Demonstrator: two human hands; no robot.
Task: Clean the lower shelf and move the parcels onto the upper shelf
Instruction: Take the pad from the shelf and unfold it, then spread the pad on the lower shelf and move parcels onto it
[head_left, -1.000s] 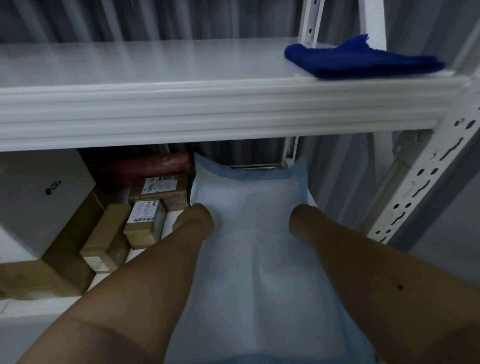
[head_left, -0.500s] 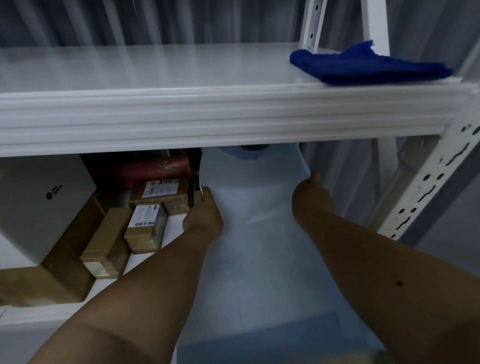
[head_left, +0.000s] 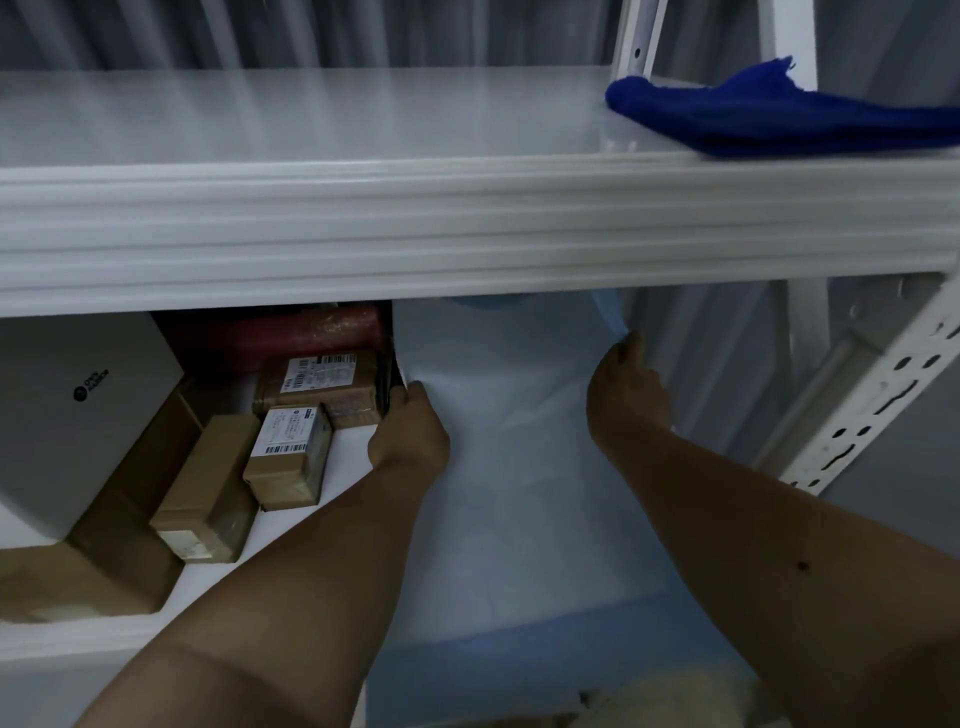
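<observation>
Setting: white metal shelving against a grey corrugated wall; dim light under the upper shelf (head_left: 311, 124).
Left grip: the left hand (head_left: 410, 428) pinches the left edge of the pale blue sheet (head_left: 509, 467), fingers curled round it, just beside the parcels.
Right grip: the right hand (head_left: 626, 395) holds the sheet's right edge near its far corner, where a blue border curls upward; the fingertips are hidden behind the sheet.
Sheet: it lies along the right part of the lower shelf (head_left: 332, 519), its far end raised and lost behind the upper shelf's front lip.
Parcels: still on the lower shelf, left of the sheet. Two labelled cartons (head_left: 291, 462) and a plain brown one (head_left: 208, 499) sit in a cluster, with a red wrapped roll (head_left: 291, 332) behind and a white box (head_left: 72, 415) on a larger brown carton at far left.
Cloth: a dark blue cloth (head_left: 769, 114) rests on the right end of the upper shelf, untouched.
Step in hand, as I judge it: spreading or shifting the sheet on the lower shelf.
Doing it well: keep both edges level and taut so the sheet lies flat; mind the left hand against the nearest carton.
Risk: the lifted far edge may fold under unseen.
Progress: early, since no parcel is on the upper shelf.
</observation>
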